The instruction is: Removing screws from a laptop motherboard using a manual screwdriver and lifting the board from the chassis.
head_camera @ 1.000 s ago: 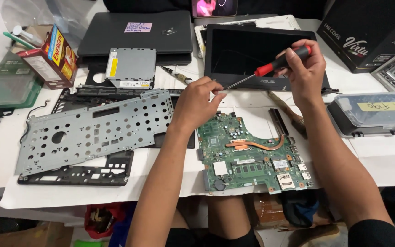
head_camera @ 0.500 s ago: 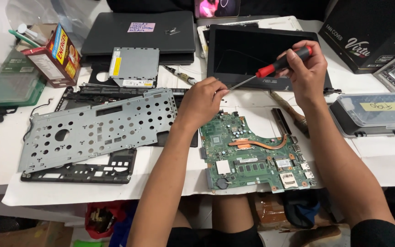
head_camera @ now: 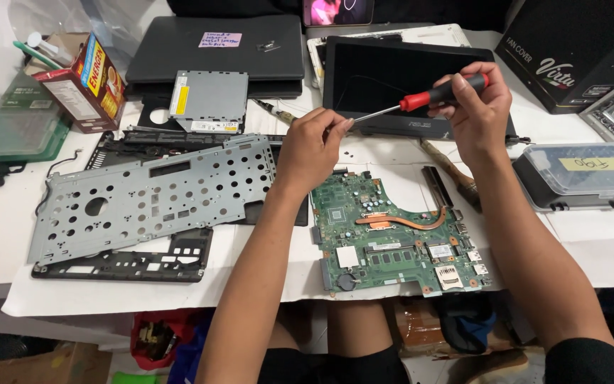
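Cluttered white desk [head_camera: 605,245]: my right hand [head_camera: 474,114] clamps a red-and-black screwdriver [head_camera: 421,99]; my left hand [head_camera: 314,146] fingers [head_camera: 339,126] pinch its tip, hiding it, above the green motherboard [head_camera: 392,238].

Motherboard [head_camera: 392,235] right of metal plate [head_camera: 151,195], laptop [head_camera: 214,53] behind.

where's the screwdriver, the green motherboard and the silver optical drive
screwdriver [head_camera: 443,91], head view, on the red and black handle held in the right hand
green motherboard [head_camera: 392,235], head view, on the board's middle just below the copper heat pipe
silver optical drive [head_camera: 211,99], head view, on its flat metal top
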